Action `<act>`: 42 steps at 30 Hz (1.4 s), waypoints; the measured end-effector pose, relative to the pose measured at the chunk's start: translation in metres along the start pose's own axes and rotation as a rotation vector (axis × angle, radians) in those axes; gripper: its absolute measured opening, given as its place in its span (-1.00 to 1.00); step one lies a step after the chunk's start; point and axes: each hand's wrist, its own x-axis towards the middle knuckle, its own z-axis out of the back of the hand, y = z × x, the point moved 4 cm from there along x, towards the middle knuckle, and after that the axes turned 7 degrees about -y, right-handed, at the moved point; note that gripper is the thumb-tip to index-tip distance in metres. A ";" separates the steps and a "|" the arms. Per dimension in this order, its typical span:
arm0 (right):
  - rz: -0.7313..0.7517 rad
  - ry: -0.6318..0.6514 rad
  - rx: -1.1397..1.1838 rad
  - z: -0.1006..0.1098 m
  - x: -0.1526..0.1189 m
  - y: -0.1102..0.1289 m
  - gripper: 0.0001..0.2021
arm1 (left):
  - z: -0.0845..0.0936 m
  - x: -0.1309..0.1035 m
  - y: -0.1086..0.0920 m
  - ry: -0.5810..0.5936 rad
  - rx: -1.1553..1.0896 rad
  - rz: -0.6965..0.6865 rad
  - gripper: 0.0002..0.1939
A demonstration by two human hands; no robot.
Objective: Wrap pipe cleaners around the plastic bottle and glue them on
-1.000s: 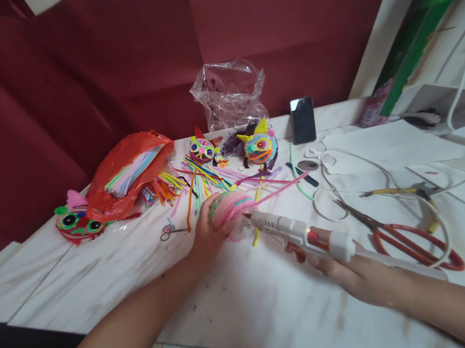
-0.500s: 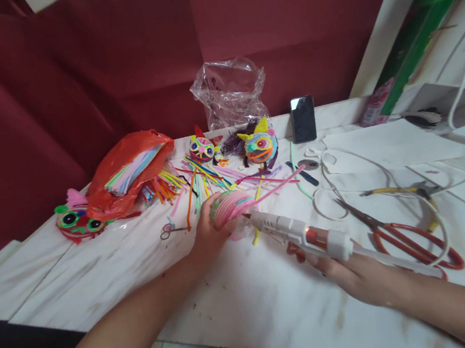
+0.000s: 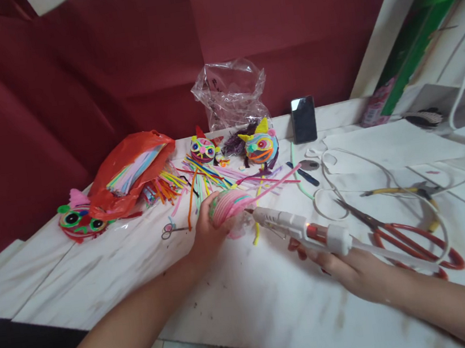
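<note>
My left hand [image 3: 206, 229] is closed around a ball wrapped in pink and green pipe cleaners [image 3: 230, 204]. A loose pink pipe cleaner [image 3: 279, 182] sticks out from the ball to the right. In my right hand [image 3: 341, 265] is a white hot glue gun [image 3: 290, 223], its nozzle close to the ball's right side; whether it touches I cannot tell. A clear glue stick [image 3: 393, 255] juts from the gun's back end. Under the ball hangs something pale and translucent, too blurred to name. My left fingertips are mostly hidden behind the ball.
Behind lie loose pipe cleaners [image 3: 205, 180], a red bag [image 3: 129, 170] of more, and two decorated heads [image 3: 203, 149]. A third decorated head [image 3: 82, 219] sits left, near small scissors [image 3: 173, 230]. Rightward are large scissors [image 3: 413, 241], pliers [image 3: 421, 189], cables, a phone [image 3: 303, 120] and paper [image 3: 395, 144].
The glue gun and my right hand have shifted very slightly right. My left hand keeps its hold on the ball, almost unmoved.
</note>
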 end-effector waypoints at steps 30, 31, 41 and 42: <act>0.091 -0.060 -0.065 0.002 0.001 0.001 -0.65 | 0.000 0.002 0.003 0.017 0.102 -0.046 -0.36; 0.083 -0.065 -0.067 0.001 0.001 0.001 -0.65 | -0.001 0.002 0.003 0.020 0.092 -0.043 -0.36; 0.082 -0.048 -0.070 0.002 0.003 0.004 -0.64 | -0.001 0.001 0.001 0.030 0.098 -0.071 -0.33; 0.075 -0.046 -0.071 0.002 0.003 0.005 -0.64 | -0.002 0.001 0.001 0.029 0.105 -0.079 -0.33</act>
